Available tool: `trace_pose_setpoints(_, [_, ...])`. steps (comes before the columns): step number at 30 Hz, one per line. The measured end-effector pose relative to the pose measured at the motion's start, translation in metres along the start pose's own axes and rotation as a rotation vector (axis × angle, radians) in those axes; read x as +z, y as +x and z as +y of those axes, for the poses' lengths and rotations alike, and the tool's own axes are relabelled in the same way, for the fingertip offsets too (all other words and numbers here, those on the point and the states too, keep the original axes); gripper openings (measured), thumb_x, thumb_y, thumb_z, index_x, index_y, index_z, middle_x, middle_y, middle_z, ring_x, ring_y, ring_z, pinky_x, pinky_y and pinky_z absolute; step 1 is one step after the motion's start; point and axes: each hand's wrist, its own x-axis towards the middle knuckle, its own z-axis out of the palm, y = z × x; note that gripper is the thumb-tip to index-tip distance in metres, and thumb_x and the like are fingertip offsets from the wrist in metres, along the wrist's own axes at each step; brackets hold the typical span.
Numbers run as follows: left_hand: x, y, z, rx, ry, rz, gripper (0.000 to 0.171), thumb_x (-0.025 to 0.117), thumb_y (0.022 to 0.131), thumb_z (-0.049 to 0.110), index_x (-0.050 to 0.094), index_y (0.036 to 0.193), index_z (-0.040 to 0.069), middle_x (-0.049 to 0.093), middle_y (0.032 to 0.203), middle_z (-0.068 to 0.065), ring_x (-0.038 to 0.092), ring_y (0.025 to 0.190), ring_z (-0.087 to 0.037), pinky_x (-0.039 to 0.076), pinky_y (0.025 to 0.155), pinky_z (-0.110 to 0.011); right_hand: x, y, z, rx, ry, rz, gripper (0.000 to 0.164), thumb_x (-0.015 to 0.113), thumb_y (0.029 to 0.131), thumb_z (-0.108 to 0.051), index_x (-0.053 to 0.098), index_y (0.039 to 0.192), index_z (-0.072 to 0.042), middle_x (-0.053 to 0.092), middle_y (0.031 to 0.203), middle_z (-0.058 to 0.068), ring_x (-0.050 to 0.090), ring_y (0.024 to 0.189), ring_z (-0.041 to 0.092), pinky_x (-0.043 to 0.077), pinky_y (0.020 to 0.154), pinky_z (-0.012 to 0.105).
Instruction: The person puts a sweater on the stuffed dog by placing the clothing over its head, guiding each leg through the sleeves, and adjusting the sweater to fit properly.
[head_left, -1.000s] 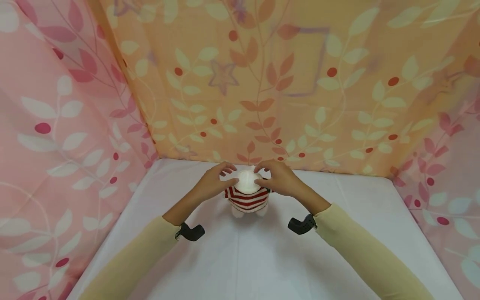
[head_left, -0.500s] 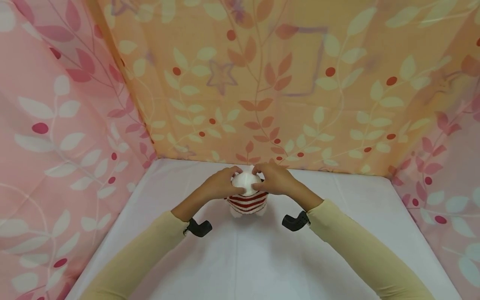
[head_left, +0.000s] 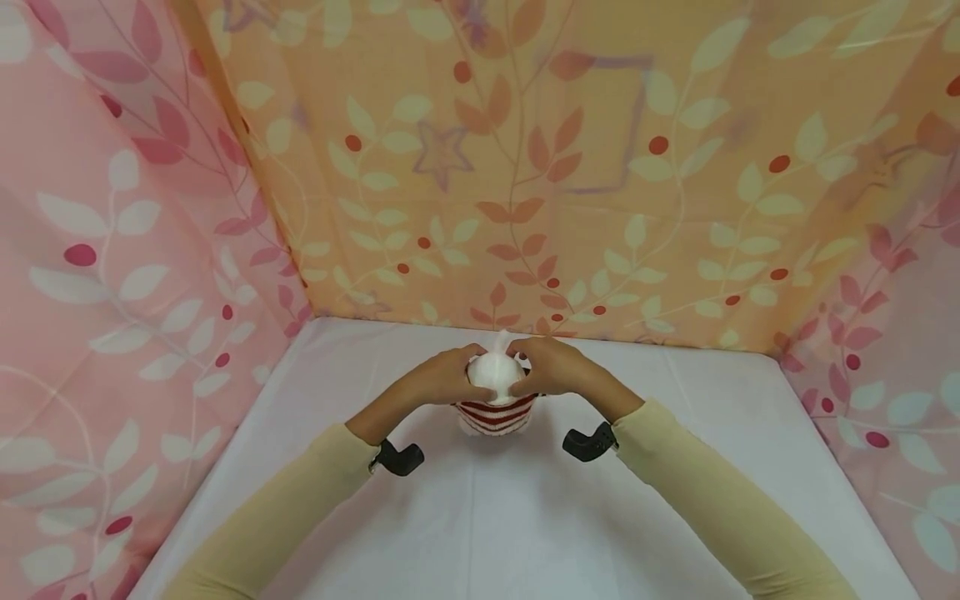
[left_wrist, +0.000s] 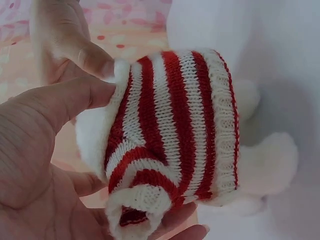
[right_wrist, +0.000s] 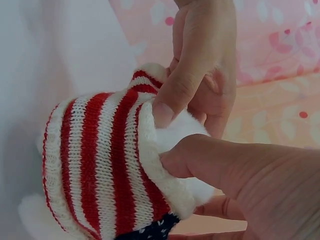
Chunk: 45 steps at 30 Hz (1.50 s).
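A white plush toy (head_left: 497, 375) stands at the table's back, dressed in a red-and-white striped knitted sweater (left_wrist: 172, 120). My left hand (head_left: 447, 377) is on the toy's left side, its thumb on the cream collar (left_wrist: 119, 95) and its fingers around behind. From the other side my right hand (head_left: 558, 367) holds the same collar, with its thumb (right_wrist: 185, 157) at the edge. One sleeve (left_wrist: 142, 200) hangs with its cuff open near my left fingers. A navy patch with white flecks (right_wrist: 150, 229) shows by my right hand. Fluffy white feet (left_wrist: 270, 165) stick out below the hem.
The white-covered table (head_left: 480, 517) spreads around the toy. Behind it hangs an orange leaf-patterned cloth (head_left: 510, 167), with pink patterned cloths (head_left: 150, 275) at both sides. A black camera mount (head_left: 401, 458) sits on each wrist.
My hands were spread around the toy's top a second ago. They have closed in and come down slightly onto the collar. The toy's white top now sits lower, and a white tip shows behind it.
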Motion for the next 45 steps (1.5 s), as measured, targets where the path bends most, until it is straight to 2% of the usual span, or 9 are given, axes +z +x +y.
trace_pose_setpoints(6, [0.011,0.0,-0.006,-0.089,-0.083,-0.021,0.07,0.079,0.086,0.039,0.044,0.141,0.015,0.064,0.123,-0.016,0.067,0.087,-0.024,0.059,0.065,-0.04,0.01,0.001,0.008,-0.011,0.086,-0.021,0.047,0.082,0.085,-0.027,0.061,0.124,-0.013,0.066,0.116,0.011,0.063,0.099,0.024,0.055,0.084,0.044])
trace_pose_setpoints(9, [0.015,0.0,-0.008,-0.106,-0.146,-0.017,0.071,0.079,0.086,0.035,0.042,0.143,0.015,0.062,0.124,-0.019,0.068,0.083,-0.026,0.059,0.058,-0.04,0.014,0.0,0.011,-0.042,0.137,-0.024,0.05,0.08,0.086,-0.025,0.058,0.128,-0.01,0.067,0.114,0.012,0.065,0.099,0.024,0.056,0.083,0.043])
trace_pose_setpoints(16, [0.023,0.003,-0.015,-0.081,-0.294,0.058,0.071,0.081,0.084,0.025,0.045,0.141,0.007,0.061,0.128,-0.015,0.062,0.109,-0.028,0.056,0.088,-0.045,0.026,-0.001,0.02,-0.075,0.255,0.043,0.052,0.078,0.088,-0.024,0.057,0.132,-0.008,0.068,0.113,0.014,0.066,0.097,0.024,0.057,0.077,0.038])
trace_pose_setpoints(19, [0.027,0.003,-0.015,-0.092,-0.382,0.069,0.069,0.081,0.083,0.019,0.045,0.141,0.005,0.06,0.129,-0.017,0.061,0.113,-0.03,0.054,0.092,-0.047,0.033,-0.002,0.019,-0.064,0.318,0.08,0.05,0.078,0.085,-0.02,0.058,0.129,-0.007,0.067,0.11,0.014,0.065,0.094,0.024,0.058,0.075,0.037])
trace_pose_setpoints(27, [0.04,0.006,-0.011,-0.105,-0.424,0.155,0.072,0.08,0.079,0.005,0.045,0.142,0.005,0.059,0.131,-0.018,0.059,0.116,-0.032,0.052,0.093,-0.048,0.045,-0.004,0.007,-0.015,0.278,0.206,0.055,0.081,0.075,-0.007,0.056,0.124,-0.004,0.069,0.109,0.014,0.064,0.092,0.025,0.057,0.077,0.043])
trace_pose_setpoints(32, [0.043,0.004,-0.01,-0.096,-0.455,0.183,0.072,0.078,0.078,0.0,0.046,0.142,0.005,0.058,0.132,-0.021,0.059,0.116,-0.034,0.053,0.091,-0.048,0.05,-0.007,0.002,0.011,0.273,0.275,0.059,0.08,0.073,-0.004,0.055,0.127,-0.003,0.068,0.115,0.017,0.064,0.098,0.03,0.057,0.081,0.05])
trace_pose_setpoints(38, [0.042,-0.002,-0.013,-0.151,-0.602,0.149,0.068,0.072,0.084,0.005,0.046,0.147,0.013,0.053,0.134,-0.02,0.059,0.112,-0.033,0.06,0.073,-0.042,0.052,-0.014,0.011,0.037,0.453,0.246,0.055,0.071,0.087,-0.01,0.052,0.139,-0.008,0.062,0.13,0.018,0.063,0.112,0.031,0.055,0.088,0.048])
trace_pose_setpoints(42, [0.038,-0.006,-0.01,-0.188,-0.687,0.146,0.063,0.063,0.089,0.012,0.045,0.149,0.018,0.052,0.125,-0.021,0.058,0.112,-0.037,0.061,0.071,-0.045,0.048,-0.016,0.014,0.12,0.59,0.239,0.052,0.065,0.092,-0.016,0.051,0.142,-0.011,0.06,0.131,0.018,0.061,0.11,0.031,0.056,0.08,0.042])
trace_pose_setpoints(45, [0.037,-0.007,-0.01,-0.211,-0.716,0.18,0.061,0.06,0.09,0.012,0.044,0.149,0.018,0.052,0.118,-0.02,0.057,0.111,-0.037,0.061,0.072,-0.046,0.045,-0.016,0.014,0.175,0.659,0.229,0.053,0.061,0.092,-0.019,0.051,0.142,-0.006,0.059,0.13,0.02,0.06,0.107,0.031,0.058,0.075,0.044])
